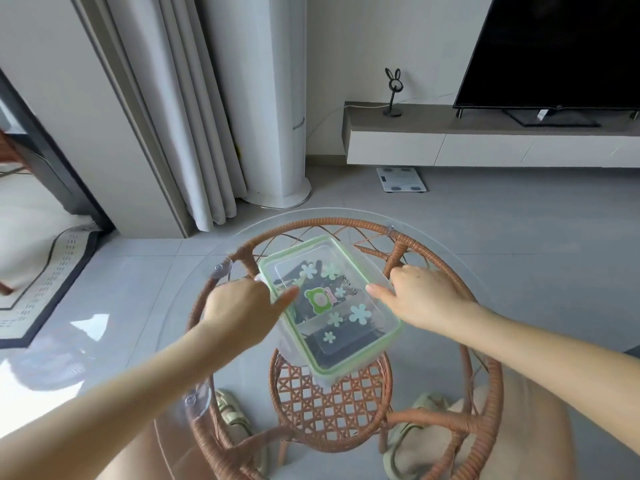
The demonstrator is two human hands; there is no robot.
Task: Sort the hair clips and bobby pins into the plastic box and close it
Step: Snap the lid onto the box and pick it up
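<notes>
1. Gripping the plastic box [349, 344] from both long sides, the left hand [239, 306] lays its thumb on the lid [374, 317] and curls its fingers over the left rim. The right hand [426, 299] does the same on the right rim.
2. Uneven pressure is the main risk: if one hand pushes harder, the lid may seat crooked and lift on the other side.
3. The clear latch flaps [379, 271] appear to stick outwards, unsnapped. A curled finger could get nipped when one folds down.
4. Dark hair clips and bobby pins [346, 337] lie inside, under the lid. Whether any piece rides over the rim I cannot tell; one that does would block the seal.
5. The box sits diagonally near the middle of the glass table [145, 306]. On that smooth top, a sideways shove instead of a downward press could send it skidding.
</notes>
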